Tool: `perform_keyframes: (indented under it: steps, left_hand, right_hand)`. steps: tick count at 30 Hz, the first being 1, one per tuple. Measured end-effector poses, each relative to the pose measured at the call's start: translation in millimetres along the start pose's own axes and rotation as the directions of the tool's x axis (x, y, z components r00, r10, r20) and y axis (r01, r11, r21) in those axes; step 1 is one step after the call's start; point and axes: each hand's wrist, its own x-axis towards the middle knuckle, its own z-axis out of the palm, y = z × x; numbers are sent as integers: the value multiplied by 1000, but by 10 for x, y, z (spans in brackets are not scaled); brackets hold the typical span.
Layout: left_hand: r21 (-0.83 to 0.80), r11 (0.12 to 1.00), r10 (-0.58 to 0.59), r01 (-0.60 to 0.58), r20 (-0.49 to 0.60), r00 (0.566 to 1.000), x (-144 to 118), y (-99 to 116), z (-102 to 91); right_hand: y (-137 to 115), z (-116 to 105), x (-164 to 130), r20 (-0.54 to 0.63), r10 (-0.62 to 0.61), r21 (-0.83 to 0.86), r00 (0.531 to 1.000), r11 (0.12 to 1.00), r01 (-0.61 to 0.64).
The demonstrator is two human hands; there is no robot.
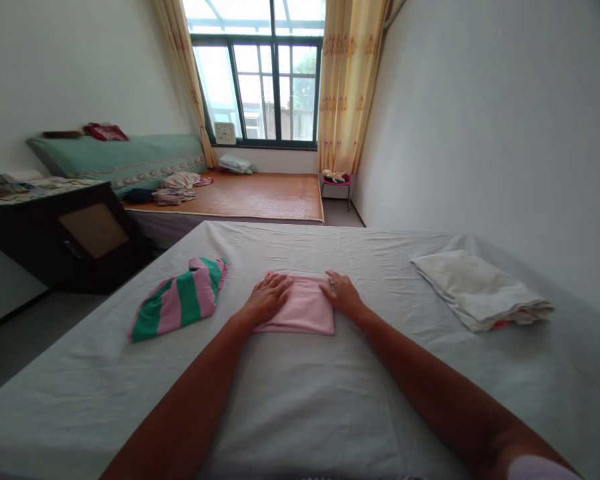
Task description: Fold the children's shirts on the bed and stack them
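A folded pink cloth [305, 308] lies flat in the middle of a bed covered by a pale grey sheet [300, 400]. My left hand [269, 297] rests palm down on the cloth's left part, fingers spread. My right hand [343, 293] lies flat on its right edge, fingers apart. Neither hand grips the cloth. A green and pink striped cloth [180, 299] lies crumpled to the left of my left hand. A folded white cloth [480, 288] sits to the right, near the wall.
A dark wooden cabinet [65, 233] stands left of the bed. Beyond is a second bed with a bamboo mat [260, 193], clothes and a green pillow [120, 157]. A small stool [336, 181] stands under the curtained window [260, 87]. A white wall runs along the right.
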Motion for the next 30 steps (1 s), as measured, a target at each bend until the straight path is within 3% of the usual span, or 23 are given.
perform_keyframes:
  steps: [3, 6, 8, 10, 13, 15, 19, 22, 24, 27, 29, 30]
  left_hand:
    - [-11, 1000, 11, -11, -24, 1000, 6, 6, -23]
    - [-37, 998, 43, -46, -65, 997, 5, 16, -43]
    - [-49, 997, 57, -61, -85, 995, 7, 19, -52]
    - [-64, 995, 66, -72, -95, 993, 19, 18, -60]
    - [-126, 988, 78, -93, -118, 990, 51, 5, -72]
    - [-204, 975, 54, -84, -151, 987, 77, -21, -80]
    - [-356, 935, -77, -5, -217, 973, 128, -124, -86]
    - [-378, 925, -131, 43, -210, 969, 150, -200, -71]
    - [-357, 932, -132, 55, -194, 972, 154, -227, -55]
    - [-307, 951, -97, 38, -179, 979, 156, -238, -28]
    - [-277, 961, -80, 30, -172, 982, 161, -241, -12]
    - [-263, 964, -76, 30, -168, 983, 164, -244, -6]
  right_hand:
    - [27, -30, 18, 108, 202, 252, 973, 942, -223]
    - [-35, -5, 16, 240, 326, 570, 914, 715, -405]
    - [-90, 17, 20, 324, 334, 659, 885, 592, -465]
    - [-137, 26, 29, 334, 320, 621, 887, 633, -462]
    - [-189, -1, 37, 185, 260, 421, 948, 850, -316]
    - [-214, -53, 29, 105, 186, 318, 977, 924, -210]
    - [-207, -300, 32, -22, 93, 368, 995, 927, -78]
    - [-58, -703, 97, -197, 86, 431, 977, 903, 7]
    - [170, -1090, 138, -360, 120, 438, 925, 897, 54]
    - [747, -1751, 59, -600, 215, 381, 770, 924, 38]
    - [1245, -2139, -157, -712, 294, 291, 638, 950, -113]
    - [1500, -2293, -314, -738, 338, 234, 583, 940, -249]
